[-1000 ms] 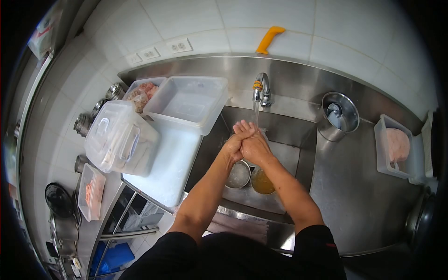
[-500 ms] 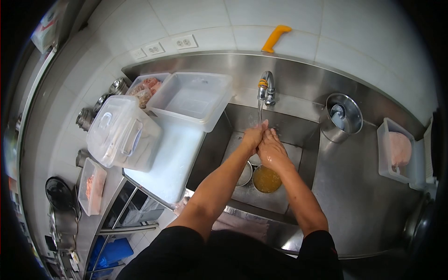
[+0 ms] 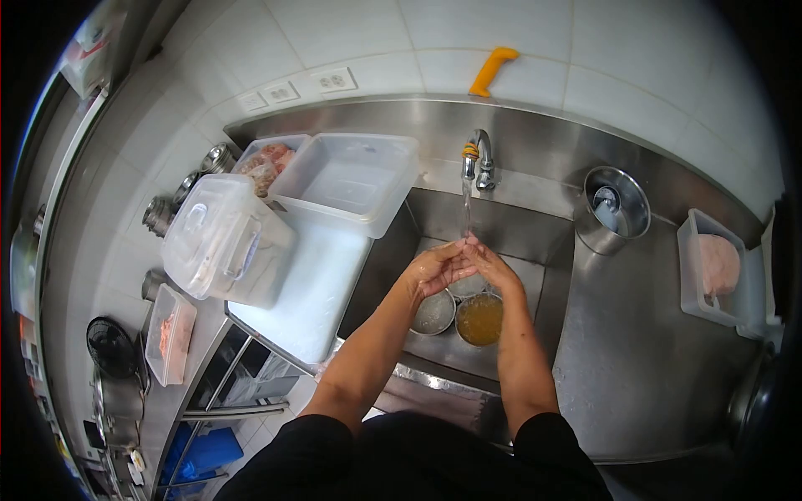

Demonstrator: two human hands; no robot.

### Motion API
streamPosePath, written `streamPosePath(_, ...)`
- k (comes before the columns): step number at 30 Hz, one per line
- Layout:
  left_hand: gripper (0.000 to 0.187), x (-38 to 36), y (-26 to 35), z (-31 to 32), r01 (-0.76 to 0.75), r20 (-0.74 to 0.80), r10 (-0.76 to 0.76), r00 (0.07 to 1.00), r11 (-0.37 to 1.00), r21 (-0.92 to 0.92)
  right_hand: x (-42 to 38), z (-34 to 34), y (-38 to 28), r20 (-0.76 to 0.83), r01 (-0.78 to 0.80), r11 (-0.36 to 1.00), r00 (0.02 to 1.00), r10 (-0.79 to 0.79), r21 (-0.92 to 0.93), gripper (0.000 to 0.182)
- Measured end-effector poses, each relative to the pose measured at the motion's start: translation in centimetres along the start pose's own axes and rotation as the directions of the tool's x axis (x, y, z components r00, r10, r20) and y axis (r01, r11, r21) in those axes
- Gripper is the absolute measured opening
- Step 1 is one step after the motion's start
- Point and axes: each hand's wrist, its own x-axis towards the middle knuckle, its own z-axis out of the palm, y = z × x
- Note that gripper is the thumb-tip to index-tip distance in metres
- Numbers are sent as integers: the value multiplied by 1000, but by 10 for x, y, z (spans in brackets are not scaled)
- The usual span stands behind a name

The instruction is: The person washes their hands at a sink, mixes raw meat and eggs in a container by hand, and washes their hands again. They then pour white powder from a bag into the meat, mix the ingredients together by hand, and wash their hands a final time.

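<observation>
My left hand [image 3: 436,267] and my right hand [image 3: 491,264] meet at the fingertips over the steel sink [image 3: 543,292], wet and slightly cupped. A thin stream of water [image 3: 467,200] from the chrome faucet [image 3: 484,159] runs down onto the fingers. Both hands are open, fingers extended, with nothing in them. Below them on the sink floor stand round metal containers: one with yellowish liquid [image 3: 480,321], one with cloudy liquid [image 3: 433,314], and another [image 3: 468,285] partly hidden by my hands.
Left of the sink, an empty clear tub [image 3: 347,179] and a lidded plastic container [image 3: 230,242] rest by a white cutting board [image 3: 309,288]. A steel pot [image 3: 612,217] stands to the right, with a tub of pale pink meat [image 3: 717,265] beyond. An orange handle [image 3: 494,72] shows above the backsplash.
My hands have gone from palm rubbed against palm to a looser, cupped pose with fingertips meeting. The wrists have spread apart, showing more of the containers below.
</observation>
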Motion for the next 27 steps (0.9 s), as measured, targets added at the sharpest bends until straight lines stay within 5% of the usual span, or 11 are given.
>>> streamPosePath(2, 33, -2, 3, -1, 20, -36, -19, 999, 999, 25, 0, 3, -1, 93, -53, 996, 995, 46, 74, 97)
streamPosePath(11, 30, 13, 9, -8, 51, -46, -46, 998, 994, 98, -1, 15, 7, 24, -160, 929, 987, 161, 334, 100)
streamPosePath(27, 28, 12, 3, -8, 17, -30, -13, 999, 987, 158, -4, 5, 1, 130, -251, 884, 968, 217, 394, 104)
